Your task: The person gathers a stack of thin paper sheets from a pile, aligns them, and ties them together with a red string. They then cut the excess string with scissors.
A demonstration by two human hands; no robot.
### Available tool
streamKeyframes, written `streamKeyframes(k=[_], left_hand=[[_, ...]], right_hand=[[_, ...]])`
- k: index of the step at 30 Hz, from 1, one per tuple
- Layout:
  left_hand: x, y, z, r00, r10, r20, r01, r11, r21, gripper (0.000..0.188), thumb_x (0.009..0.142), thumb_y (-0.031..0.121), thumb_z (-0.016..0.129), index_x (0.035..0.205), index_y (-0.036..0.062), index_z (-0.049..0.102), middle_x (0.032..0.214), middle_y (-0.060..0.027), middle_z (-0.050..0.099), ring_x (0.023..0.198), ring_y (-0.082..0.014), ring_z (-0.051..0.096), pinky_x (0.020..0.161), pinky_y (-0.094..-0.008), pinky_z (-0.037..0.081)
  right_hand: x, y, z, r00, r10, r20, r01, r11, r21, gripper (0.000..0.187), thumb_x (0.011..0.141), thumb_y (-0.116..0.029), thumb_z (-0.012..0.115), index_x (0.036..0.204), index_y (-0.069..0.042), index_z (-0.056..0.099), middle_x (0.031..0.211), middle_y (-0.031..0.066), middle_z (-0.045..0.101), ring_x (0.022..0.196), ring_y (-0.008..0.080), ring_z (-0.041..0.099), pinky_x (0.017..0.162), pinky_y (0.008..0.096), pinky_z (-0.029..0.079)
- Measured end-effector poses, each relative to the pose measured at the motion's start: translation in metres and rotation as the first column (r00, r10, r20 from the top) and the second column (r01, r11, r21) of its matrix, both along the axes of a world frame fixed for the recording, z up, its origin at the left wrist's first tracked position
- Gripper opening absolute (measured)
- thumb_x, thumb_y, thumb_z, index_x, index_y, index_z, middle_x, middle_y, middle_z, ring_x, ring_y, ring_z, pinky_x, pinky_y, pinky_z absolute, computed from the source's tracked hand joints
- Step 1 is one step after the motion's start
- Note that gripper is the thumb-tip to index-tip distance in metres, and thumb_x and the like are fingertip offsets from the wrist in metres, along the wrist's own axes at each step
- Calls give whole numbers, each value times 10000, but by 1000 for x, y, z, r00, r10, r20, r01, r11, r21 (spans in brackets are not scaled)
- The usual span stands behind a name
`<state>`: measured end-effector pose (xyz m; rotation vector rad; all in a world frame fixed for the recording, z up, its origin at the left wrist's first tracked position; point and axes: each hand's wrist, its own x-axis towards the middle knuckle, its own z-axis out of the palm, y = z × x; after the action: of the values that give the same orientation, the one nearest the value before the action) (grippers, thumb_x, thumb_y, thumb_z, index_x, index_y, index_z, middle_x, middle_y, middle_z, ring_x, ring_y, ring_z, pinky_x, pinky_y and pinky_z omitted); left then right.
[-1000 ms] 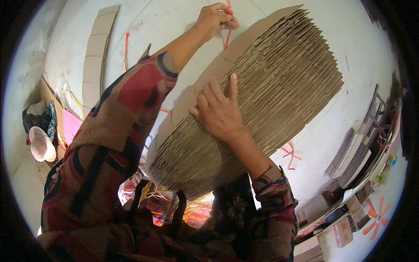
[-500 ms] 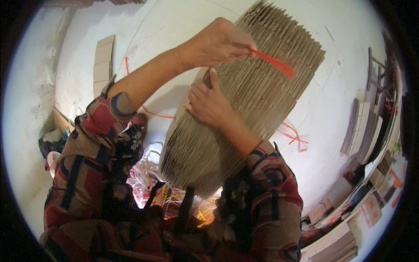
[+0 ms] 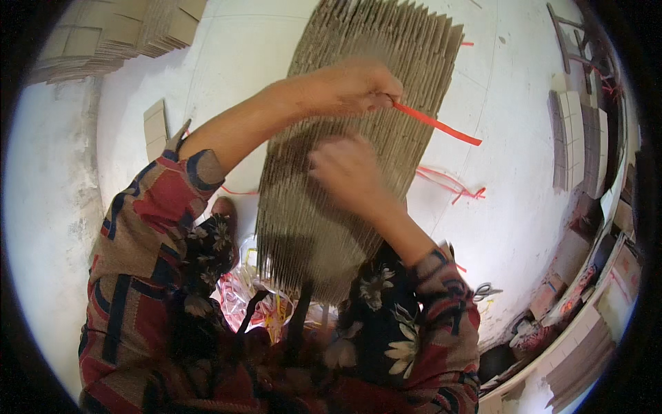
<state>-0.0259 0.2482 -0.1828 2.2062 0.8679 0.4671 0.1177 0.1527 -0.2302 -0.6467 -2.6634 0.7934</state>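
A long stack of brown corrugated cardboard pieces [image 3: 310,228], their edges packed in tight ridges, stretches away from my lap. Over its middle, my left hand [image 3: 365,86] is closed on a flat red strap [image 3: 441,125]. The strap's free end sticks out to the right, past the side of the stack. Closer to me, my right hand [image 3: 345,169] is over the cardboard edges, slightly below the left. Motion smears its fingers, so their grip and any contact with the stack cannot be made out.
Looped red strap [image 3: 452,183] lies on the pale floor right of the stack. Scissors [image 3: 487,291] rest by my right sleeve. Tangled plastic strapping [image 3: 248,297] lies between my legs. More cardboard stacks [image 3: 117,31] stand far left, with others [image 3: 576,141] at right.
My left hand has come slightly nearer, and the strap end has swung right, off the stack. My right hand has shifted right and its thumb no longer sticks up. The view has shifted.
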Motion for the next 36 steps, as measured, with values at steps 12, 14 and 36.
streamKeyframes(k=[12, 14, 36], left_hand=[[64, -8, -54, 998, -62, -6, 62, 976, 207, 61, 762, 58, 578, 818, 44, 596, 936, -67, 603, 1060, -257, 529, 910, -382, 427], [79, 1, -89, 991, -134, -20, 135, 962, 240, 70, 760, 53, 584, 827, 41, 595, 926, -71, 600, 1066, -241, 532, 986, -429, 363], [89, -18, -114, 988, 141, 61, -147, 982, 116, 96, 792, 76, 635, 887, 60, 627, 903, -48, 624, 958, -197, 582, 1079, -467, 238]], right_hand=[[66, -18, -27, 651, -736, 187, 739, 558, -377, 526, 781, -107, 599, 1225, 71, 381, 994, 260, 562, 938, 407, 542, 785, 465, 440], [75, -17, -34, 616, -771, 163, 769, 544, -335, 503, 776, -116, 604, 1203, 58, 403, 913, 241, 584, 838, 403, 562, 712, 478, 443], [128, 1, -158, 782, -590, 199, 611, 789, -60, 193, 736, -193, 639, 780, -60, 505, 787, 125, 563, 683, 315, 593, 590, 404, 476]])
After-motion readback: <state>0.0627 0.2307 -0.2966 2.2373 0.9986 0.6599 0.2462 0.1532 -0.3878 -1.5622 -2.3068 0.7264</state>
